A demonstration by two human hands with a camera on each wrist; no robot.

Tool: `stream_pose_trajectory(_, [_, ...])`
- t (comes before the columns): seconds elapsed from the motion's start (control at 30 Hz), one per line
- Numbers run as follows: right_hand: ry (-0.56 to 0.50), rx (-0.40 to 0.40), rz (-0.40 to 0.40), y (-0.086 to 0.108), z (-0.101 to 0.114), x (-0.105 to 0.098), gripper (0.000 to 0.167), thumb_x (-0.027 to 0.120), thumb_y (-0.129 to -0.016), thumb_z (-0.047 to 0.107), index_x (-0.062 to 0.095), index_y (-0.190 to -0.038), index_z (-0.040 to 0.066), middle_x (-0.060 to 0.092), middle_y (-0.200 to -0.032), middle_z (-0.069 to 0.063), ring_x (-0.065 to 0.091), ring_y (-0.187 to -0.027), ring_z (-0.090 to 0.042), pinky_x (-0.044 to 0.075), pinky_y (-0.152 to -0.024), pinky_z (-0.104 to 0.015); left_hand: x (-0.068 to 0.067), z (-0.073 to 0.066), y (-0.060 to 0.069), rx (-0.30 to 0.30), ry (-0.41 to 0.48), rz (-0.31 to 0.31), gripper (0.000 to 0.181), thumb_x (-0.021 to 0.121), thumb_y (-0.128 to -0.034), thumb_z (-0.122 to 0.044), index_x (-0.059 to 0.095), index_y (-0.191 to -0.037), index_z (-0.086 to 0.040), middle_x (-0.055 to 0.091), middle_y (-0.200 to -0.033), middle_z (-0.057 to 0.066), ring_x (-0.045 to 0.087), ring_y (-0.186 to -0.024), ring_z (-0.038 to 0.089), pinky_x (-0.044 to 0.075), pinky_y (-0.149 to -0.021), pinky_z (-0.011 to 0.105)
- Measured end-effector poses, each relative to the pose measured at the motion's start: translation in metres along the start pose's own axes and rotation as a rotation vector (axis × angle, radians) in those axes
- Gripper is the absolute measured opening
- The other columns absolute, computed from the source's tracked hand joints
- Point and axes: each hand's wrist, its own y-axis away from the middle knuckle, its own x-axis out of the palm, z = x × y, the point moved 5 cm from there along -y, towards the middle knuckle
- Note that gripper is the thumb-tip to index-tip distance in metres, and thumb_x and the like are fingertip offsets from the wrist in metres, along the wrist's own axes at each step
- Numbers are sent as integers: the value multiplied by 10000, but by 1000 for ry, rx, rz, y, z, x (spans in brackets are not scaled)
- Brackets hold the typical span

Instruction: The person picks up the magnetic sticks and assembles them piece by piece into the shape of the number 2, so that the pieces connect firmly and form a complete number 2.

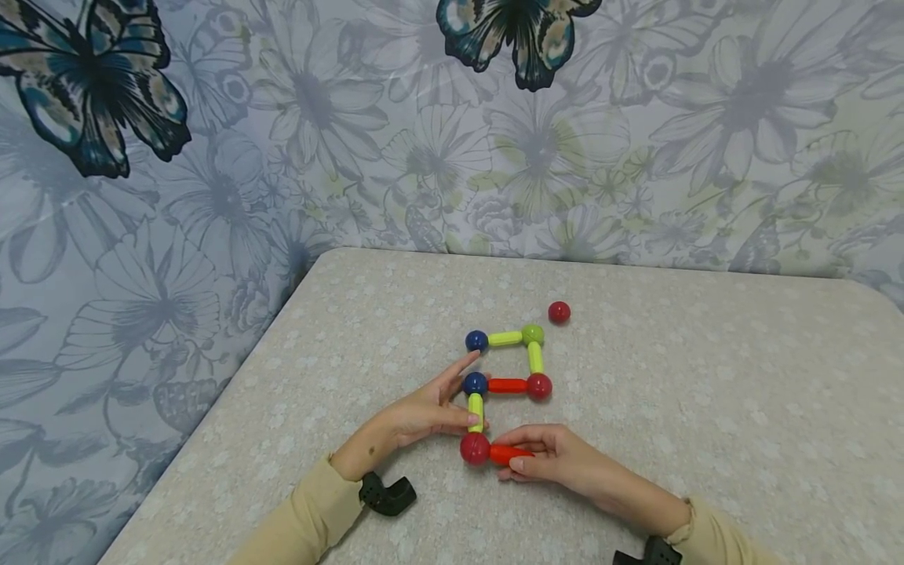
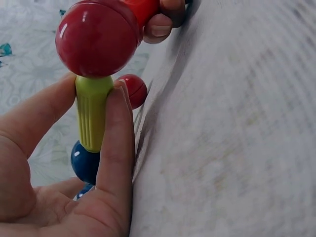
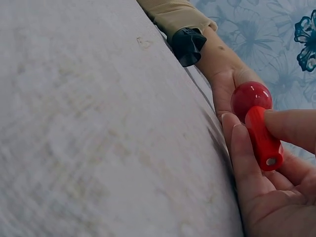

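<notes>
My left hand (image 1: 417, 416) pinches a yellow-green magnetic rod (image 2: 91, 116) between thumb and finger; its index finger reaches up beside the far blue ball (image 1: 476, 340). The rod joins a red ball (image 2: 98, 39) to the near blue ball (image 1: 475, 383). From that red ball a red rod (image 3: 264, 138) extends right, pinched by my right hand (image 1: 558, 455), with its free metal end showing in the right wrist view. Another red rod (image 1: 507, 385) runs to a second red ball (image 1: 539, 387). Yellow-green rods (image 1: 535, 358) and a green ball (image 1: 533, 334) continue the chain to the far blue ball.
A loose red ball (image 1: 559, 312) lies beyond the green ball. Everything sits on a table with a pale patterned cover (image 1: 706, 392). Behind and to the left stands a floral wall (image 1: 424, 157) with butterfly decorations (image 1: 92, 78). Dark wrist devices (image 1: 388, 496) are on both forearms.
</notes>
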Motion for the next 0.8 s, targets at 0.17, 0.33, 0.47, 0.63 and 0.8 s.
stream_pose_trajectory(0.17, [-16, -8, 2, -1, 0, 0, 352, 582, -921, 42, 521, -1232, -113, 614, -1111, -210, 624, -978, -276, 483, -848, -340, 1, -4, 0, 48, -132, 5, 913, 642, -853, 33, 86, -1515, -260, 96, -1535, 96, 634, -912, 291, 479, -843, 438])
stream_pose_trajectory(0.33, [5, -22, 4, -2, -2, 1, 340, 582, -919, 41, 533, -1222, -107, 628, -1083, -208, 626, -969, -265, 488, -837, -332, -3, -18, 12, 70, -471, -143, 841, 699, -855, -114, 176, -1505, -218, 275, -1448, 145, 633, -794, 225, 526, -724, 355])
stream_pose_trajectory(0.47, [5, 9, 1, -3, -5, 4, 339, 594, -914, 51, 544, -1216, -95, 638, -1070, -193, 627, -974, -262, 487, -838, -328, -9, -30, 36, 81, -706, -264, 636, 682, -876, -165, 366, -1427, -124, 506, -1111, 151, 631, -655, 201, 522, -605, 326])
stream_pose_trajectory(0.63, [-45, 30, 11, -2, -9, 6, 352, 597, -918, 73, 538, -1216, -105, 624, -1104, -201, 616, -1007, -279, 477, -852, -337, 3, -19, 55, 4, -582, -34, 461, 619, -920, -142, 472, -1350, -65, 633, -912, 92, 661, -700, 254, 536, -632, 350])
stream_pose_trajectory(0.8, [-124, 76, -43, -3, -9, -1, 391, 600, -928, 112, 511, -1245, -99, 608, -1140, -202, 598, -1043, -284, 458, -876, -343, 15, -10, 50, -10, -382, 155, 487, 583, -944, -151, 419, -1395, -71, 634, -1055, 112, 664, -823, 276, 532, -720, 368])
